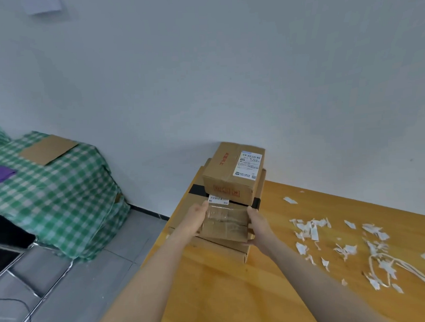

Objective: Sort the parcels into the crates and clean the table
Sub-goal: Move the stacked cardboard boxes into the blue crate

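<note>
Diffuse, even light is filling the scene.
Glare is showing on the tape (218, 215) of the gripped parcel (224, 231); far left of the grip, edges are bowing and blurring.

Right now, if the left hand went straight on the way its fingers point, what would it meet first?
Probably the labelled box standing just behind the taped parcel that the left hand grips; the gap between them looks small, but depth is unclear.

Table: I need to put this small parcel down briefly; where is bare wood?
Bare table lies nearer than the stacked boxes, left of the paper scraps. A strip along the wall behind the scraps is mostly free. Crowded: far left corner, right side.
</note>
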Demonstrator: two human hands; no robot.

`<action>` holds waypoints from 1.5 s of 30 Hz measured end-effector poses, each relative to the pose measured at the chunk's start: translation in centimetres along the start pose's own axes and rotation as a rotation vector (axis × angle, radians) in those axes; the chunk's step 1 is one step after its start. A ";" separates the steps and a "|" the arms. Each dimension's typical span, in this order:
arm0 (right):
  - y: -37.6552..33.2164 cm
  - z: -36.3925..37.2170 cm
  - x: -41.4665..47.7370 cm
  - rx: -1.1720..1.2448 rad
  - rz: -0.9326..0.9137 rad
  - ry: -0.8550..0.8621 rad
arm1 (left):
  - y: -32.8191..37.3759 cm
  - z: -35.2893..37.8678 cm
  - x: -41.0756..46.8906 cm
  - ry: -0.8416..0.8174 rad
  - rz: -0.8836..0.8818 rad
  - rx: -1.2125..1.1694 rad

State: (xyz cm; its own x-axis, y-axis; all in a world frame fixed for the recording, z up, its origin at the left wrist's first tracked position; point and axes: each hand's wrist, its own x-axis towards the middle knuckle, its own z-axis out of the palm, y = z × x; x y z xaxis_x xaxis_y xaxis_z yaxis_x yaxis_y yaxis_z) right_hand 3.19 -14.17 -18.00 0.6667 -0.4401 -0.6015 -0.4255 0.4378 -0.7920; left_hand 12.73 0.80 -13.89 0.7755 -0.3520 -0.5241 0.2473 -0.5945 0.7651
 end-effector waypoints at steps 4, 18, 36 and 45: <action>1.9 -0.3 -3.1 0.072 -0.057 0.037 | -2.5 -1.9 -3.9 -0.041 0.007 -0.267; 14.5 5.5 -20.3 -0.106 -0.118 -0.300 | -17.9 -6.8 -21.6 0.027 0.191 -0.348; 20.8 4.0 -22.8 -0.202 0.255 -0.432 | -23.5 -4.6 -25.8 -0.051 0.189 -0.330; 19.0 2.8 -19.8 -0.257 0.267 -0.521 | -22.2 -2.1 -23.1 -0.036 -0.030 -0.472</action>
State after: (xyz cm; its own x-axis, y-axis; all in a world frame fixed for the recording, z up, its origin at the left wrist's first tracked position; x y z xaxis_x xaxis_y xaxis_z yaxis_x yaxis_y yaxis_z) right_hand -16.35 5.07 -20.83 0.6997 0.1251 -0.7034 -0.7084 0.2492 -0.6604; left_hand -9.41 23.62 -18.01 0.7456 -0.3696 -0.5546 0.5127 -0.2136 0.8316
